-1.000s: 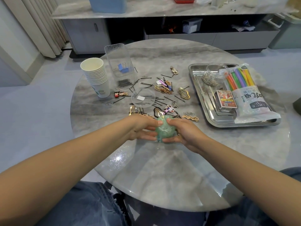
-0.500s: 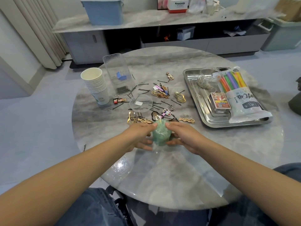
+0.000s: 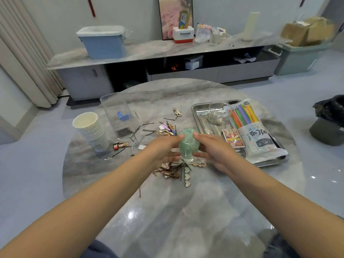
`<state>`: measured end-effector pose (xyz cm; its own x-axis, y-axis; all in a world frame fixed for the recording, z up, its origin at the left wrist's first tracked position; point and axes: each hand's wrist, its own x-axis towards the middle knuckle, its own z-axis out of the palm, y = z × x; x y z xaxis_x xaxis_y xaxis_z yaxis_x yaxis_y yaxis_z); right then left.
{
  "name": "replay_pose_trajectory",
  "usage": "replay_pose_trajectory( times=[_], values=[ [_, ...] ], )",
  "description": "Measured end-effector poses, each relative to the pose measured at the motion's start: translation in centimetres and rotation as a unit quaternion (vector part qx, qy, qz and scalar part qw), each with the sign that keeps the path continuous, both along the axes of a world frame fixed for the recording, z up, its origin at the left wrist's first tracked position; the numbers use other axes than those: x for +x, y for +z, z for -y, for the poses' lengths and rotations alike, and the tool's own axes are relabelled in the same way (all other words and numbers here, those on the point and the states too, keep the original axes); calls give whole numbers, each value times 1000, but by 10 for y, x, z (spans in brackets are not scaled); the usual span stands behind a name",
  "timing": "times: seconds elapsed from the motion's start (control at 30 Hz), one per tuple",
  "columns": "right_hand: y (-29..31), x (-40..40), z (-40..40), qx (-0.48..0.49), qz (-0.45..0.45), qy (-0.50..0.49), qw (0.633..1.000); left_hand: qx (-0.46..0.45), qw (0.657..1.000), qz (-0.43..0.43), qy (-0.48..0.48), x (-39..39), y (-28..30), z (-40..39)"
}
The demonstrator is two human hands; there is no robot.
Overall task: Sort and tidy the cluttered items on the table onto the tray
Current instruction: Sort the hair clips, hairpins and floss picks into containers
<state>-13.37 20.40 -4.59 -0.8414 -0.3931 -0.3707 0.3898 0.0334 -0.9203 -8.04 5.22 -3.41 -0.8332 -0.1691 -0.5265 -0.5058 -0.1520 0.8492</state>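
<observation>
My left hand [image 3: 163, 149] and right hand [image 3: 210, 151] gripped a green pouch [image 3: 189, 144] above the tabletop [image 3: 186, 211], beside the tray [image 3: 200, 116], which held straws [image 3: 243, 116] and cards [image 3: 232, 140], while hair clips [image 3: 167, 128] and cups [image 3: 91, 132] remained unsorted.

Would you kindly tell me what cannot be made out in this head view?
- Green object: its identity is unclear; blur, left hand and right hand cover its sides.
- Hair clips under the hands: partly hidden, so no count.
- Clear jar on the tray: contents too small.
- Card box: print too blurred.
</observation>
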Motion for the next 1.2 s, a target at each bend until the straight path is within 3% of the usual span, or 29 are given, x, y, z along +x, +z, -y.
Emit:
replay_pose_trajectory(
  times=[0.23, 0.5, 0.67, 0.83, 0.9, 1.0, 1.07, 1.1, 1.2],
  values=[
    [0, -105, -18, -13, 29, -75, 997, -32, 999, -28, -2, -120, 4, -37],
    [-27, -196, 3, 103, 7, -103, 989, -99, 994, -12, 39, -224, -36, -34],
    [-51, -209, 17, 206, -119, -134, 962, -172, 984, -48, 27, -249, -57, -27],
    [-65, -208, 19, 241, -179, -151, 942, -243, 965, -97, 13, -259, -67, -29],
    [-66, -207, 11, 347, -255, -134, 892, -271, 956, -111, 7, -259, -67, -31],
    [-68, -206, -6, 558, -378, -96, 733, -281, 954, -109, 17, -256, -72, -32],
    [-68, -206, -12, 639, -391, -36, 662, -282, 954, -101, 22, -252, -73, -33],
    [-69, -205, -15, 649, -391, -20, 653, -281, 955, -97, 22, -250, -72, -34],
    [-63, -198, -18, 614, -406, -39, 676, -265, 960, -85, 29, -238, -65, -33]
  ],
)
